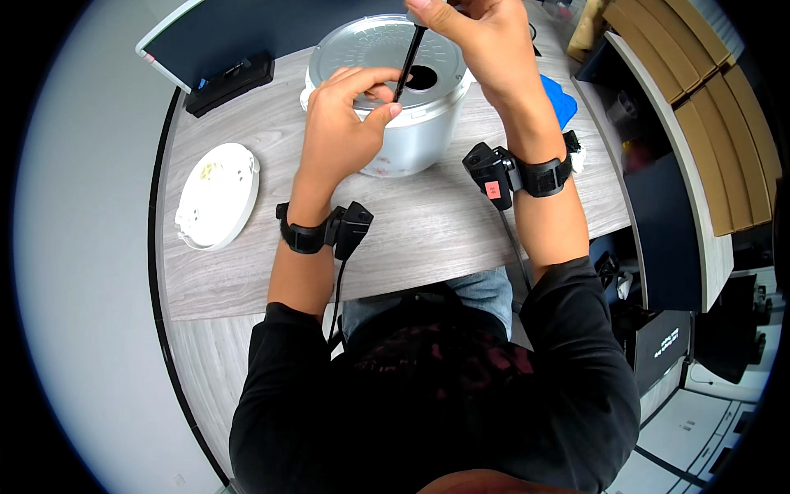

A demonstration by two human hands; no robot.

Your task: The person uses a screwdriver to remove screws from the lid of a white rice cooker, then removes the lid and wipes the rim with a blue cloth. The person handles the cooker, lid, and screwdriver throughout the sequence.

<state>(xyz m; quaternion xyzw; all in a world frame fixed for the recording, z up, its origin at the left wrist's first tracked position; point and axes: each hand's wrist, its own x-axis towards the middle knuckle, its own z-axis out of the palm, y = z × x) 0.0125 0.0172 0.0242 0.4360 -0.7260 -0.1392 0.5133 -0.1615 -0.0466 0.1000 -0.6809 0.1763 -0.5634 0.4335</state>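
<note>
Black sleeves and a dark patterned shirt fill the low part of the view, and both forearms go up from there over the grey wood-pattern desk [428,239]. Each wrist carries a black strap with a small black box; the box on the right wrist [492,174] has a little red square label on its face, and a thin cable hangs down from each box.

To the left on the desk lies a round white lid [216,194], flat, with some yellowish marks on its surface. Farther up, the left hand [341,123] is at the near rim of a white round cooker [403,136]; its fingers [372,82] are curled and pinch the lower part of a thin black tool [409,59]. The right hand [485,41] is above, fingers closed around the upper end of the same tool.

The tool is a slim black rod. Its long axis runs steeply, slightly tilted: the upper end leans to the right and away, the lower end points down to the cooker's silver ribbed top plate [362,45], just beside a dark round hole [422,77] in this plate.

Right of the cooker a blue piece [559,99] lies on the desk. At the far left edge sits a long black block [230,82], next to a dark panel with a white border [177,58].
</note>
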